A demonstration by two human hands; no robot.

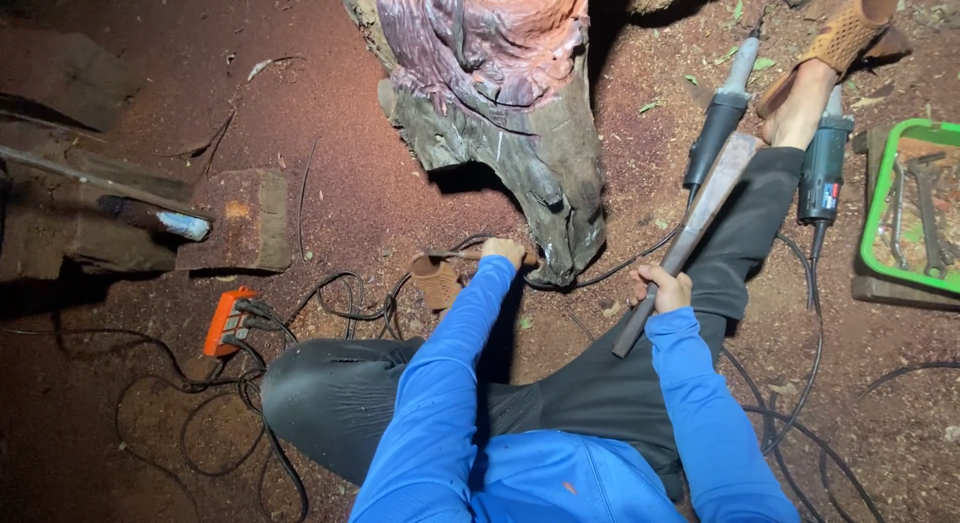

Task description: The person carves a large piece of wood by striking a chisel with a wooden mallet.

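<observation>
I sit on red sawdust ground in front of a big carved wood stump [500, 93], reddish on top and grey at its base. My left hand [503, 251] is closed on a thin chisel-like tool [462, 255] lying at the foot of the stump. My right hand [662, 286] grips the handle of a long wooden mallet [690, 228] that slants up to the right across my black trouser leg. Both arms wear blue sleeves.
Two electric grinders [716, 113] [824, 168] lie beside my right leg, with a sandalled foot [830, 43] beyond. A green tray [905, 208] of wrenches sits at the right. An orange power strip [225, 321] with tangled black cables lies left. Wooden blocks [235, 223] sit farther left.
</observation>
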